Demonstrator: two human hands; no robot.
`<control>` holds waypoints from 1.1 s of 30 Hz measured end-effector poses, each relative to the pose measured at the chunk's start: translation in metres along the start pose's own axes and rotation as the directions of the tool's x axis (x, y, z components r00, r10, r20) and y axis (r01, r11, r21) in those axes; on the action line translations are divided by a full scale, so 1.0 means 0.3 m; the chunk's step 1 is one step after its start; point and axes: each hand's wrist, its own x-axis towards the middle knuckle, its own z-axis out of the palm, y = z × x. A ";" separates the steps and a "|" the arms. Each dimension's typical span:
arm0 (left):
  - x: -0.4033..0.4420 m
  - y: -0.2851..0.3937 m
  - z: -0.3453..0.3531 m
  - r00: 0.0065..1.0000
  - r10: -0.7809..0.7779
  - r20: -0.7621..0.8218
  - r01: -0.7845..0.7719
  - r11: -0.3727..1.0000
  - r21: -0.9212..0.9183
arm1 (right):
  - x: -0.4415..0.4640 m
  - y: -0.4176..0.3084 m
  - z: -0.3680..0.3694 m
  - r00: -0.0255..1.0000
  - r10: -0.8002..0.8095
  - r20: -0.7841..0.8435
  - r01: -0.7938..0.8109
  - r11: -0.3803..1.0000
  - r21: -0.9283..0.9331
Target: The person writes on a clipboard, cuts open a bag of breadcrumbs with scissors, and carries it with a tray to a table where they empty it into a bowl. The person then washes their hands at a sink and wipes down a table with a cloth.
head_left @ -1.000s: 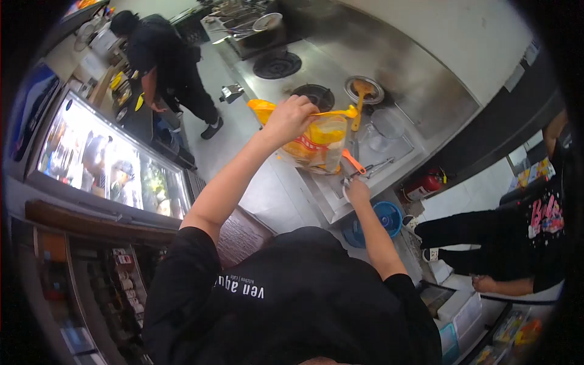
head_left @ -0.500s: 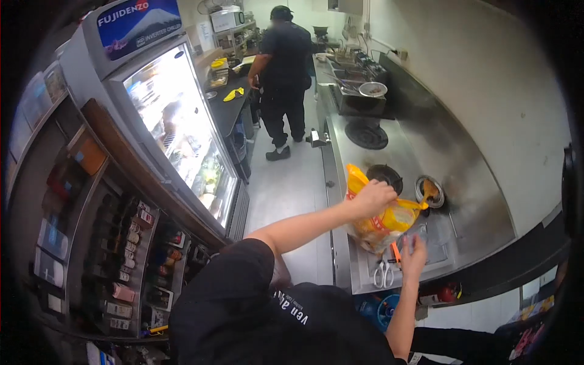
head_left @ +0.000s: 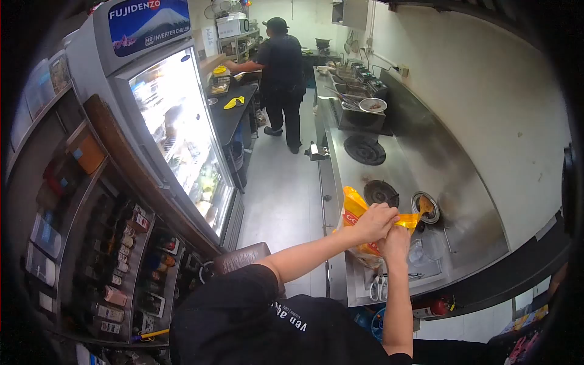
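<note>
A yellow plastic bag [head_left: 356,210] with red lettering and a clear lower part stands over the near end of the steel counter. My left hand [head_left: 374,223] is closed on the bag's gathered upper part. Beside it, touching, my right hand [head_left: 395,242] is closed on the bag just below the yellow end that sticks out to the right. My fingers hide much of the gathered plastic. White-handled scissors [head_left: 378,288] lie on the counter under the bag. Right of the bag is a round metal container [head_left: 425,207] with an orange-brown utensil or food in it.
Black burners [head_left: 382,193] are set in the steel counter [head_left: 420,152]. A white bowl [head_left: 373,105] sits further back. At left stands a lit glass-door chiller [head_left: 176,134] beside shelves of bottles [head_left: 125,255]. A co-worker [head_left: 283,79] stands in the aisle. A fire extinguisher [head_left: 435,306] is below the counter.
My right hand has moved up from below the bag to grip it beside my left hand. The bag sits slightly lower in view. The co-worker has stretched an arm leftward.
</note>
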 end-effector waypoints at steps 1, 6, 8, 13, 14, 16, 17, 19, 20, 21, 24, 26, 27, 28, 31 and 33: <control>-0.004 -0.006 0.003 1.000 -0.005 0.000 0.005 1.000 0.001 | 0.010 -0.005 0.003 1.000 -0.002 0.004 0.002 1.000 0.002; -0.030 0.042 0.021 0.988 -0.048 -0.148 0.022 0.985 -0.169 | 0.041 -0.010 0.098 0.925 -0.165 -0.341 0.224 0.964 0.142; -0.029 0.057 0.040 0.964 -0.211 -0.159 0.143 0.923 -0.358 | 0.036 -0.004 0.102 0.941 -0.137 -0.309 0.191 0.970 0.151; -0.004 0.044 0.102 0.838 -0.478 -0.263 0.082 0.588 -0.805 | 0.045 0.008 0.129 0.998 -0.054 -0.018 0.056 0.995 0.087; -0.017 0.059 0.092 0.829 -0.490 -0.268 0.116 0.621 -0.775 | 0.043 0.016 0.157 0.995 -0.068 -0.072 0.079 0.985 0.155; -0.009 0.075 0.072 0.825 -0.498 -0.268 0.149 0.648 -0.747 | 0.049 0.028 0.165 0.989 -0.071 -0.130 0.098 0.971 0.217; -0.010 0.073 0.074 0.822 -0.494 -0.282 0.156 0.673 -0.723 | 0.049 0.033 0.171 0.990 -0.074 -0.118 0.100 0.966 0.239; -0.008 0.086 0.048 0.819 -0.494 -0.292 0.169 0.694 -0.700 | 0.044 0.044 0.191 0.992 -0.073 -0.101 0.097 0.960 0.262; -0.001 0.093 0.034 0.749 -0.631 -0.201 0.239 0.541 -0.807 | 0.049 0.057 0.215 0.990 -0.085 -0.116 0.110 0.969 0.223; 0.010 0.095 0.014 0.665 -0.742 -0.086 0.291 0.364 -0.885 | 0.045 0.072 0.234 0.987 -0.095 -0.129 0.118 0.976 0.185; 0.217 0.132 -0.287 0.687 -0.647 -0.331 0.032 0.482 -0.876 | -0.059 0.113 0.307 0.996 0.092 0.011 -0.092 0.971 0.222; 0.395 0.138 -0.568 0.706 -0.481 -0.521 -0.189 0.580 -0.792 | -0.003 0.036 0.165 0.976 -0.099 -0.194 0.132 0.978 0.162; 0.407 0.105 -0.624 0.712 -0.468 -0.523 -0.213 0.566 -0.796 | 0.008 0.080 0.210 0.964 -0.100 -0.245 0.136 0.982 0.133; 0.355 0.067 -0.598 0.727 -0.500 -0.471 -0.169 0.534 -0.828 | 0.026 0.032 0.112 0.992 -0.042 -0.118 0.061 0.985 0.161; 0.230 -0.027 -0.541 0.806 -0.500 -0.317 -0.104 0.408 -0.907 | 0.048 0.098 0.182 0.991 -0.035 -0.129 0.052 0.990 0.128; 0.087 -0.169 -0.441 0.848 -0.501 -0.174 0.056 0.412 -0.910 | 0.053 0.075 0.098 0.998 0.026 -0.059 -0.014 0.980 0.201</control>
